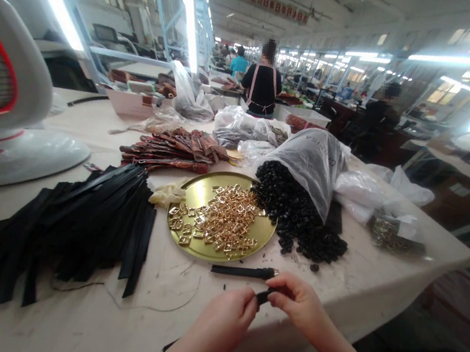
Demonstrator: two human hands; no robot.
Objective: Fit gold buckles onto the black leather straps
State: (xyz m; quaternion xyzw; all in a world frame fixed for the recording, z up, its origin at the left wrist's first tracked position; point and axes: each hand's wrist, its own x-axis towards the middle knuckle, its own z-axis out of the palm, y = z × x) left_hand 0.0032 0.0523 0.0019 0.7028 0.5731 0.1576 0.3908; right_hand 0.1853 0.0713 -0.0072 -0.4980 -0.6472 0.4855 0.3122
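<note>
Near the table's front edge, my left hand [229,314] is closed around a short black strap [262,297], most of it hidden by the fingers. The fingers of my right hand [302,303] pinch the other end of that strap. Just beyond lies a second black strap [239,271] with a gold-coloured buckle at its right end. A round gold tray [198,185] behind it carries a heap of small gold buckles [229,216]. To the tray's right, small black loops [284,200] spill from a translucent plastic bag [314,158].
Many black strips [78,230] are piled on the left, in front of a white and red fan [13,139]. Brownish-red strips [173,150], a cream cloth [167,194] and plastic bags [359,190] lie farther back. A person [263,84] stands behind the table.
</note>
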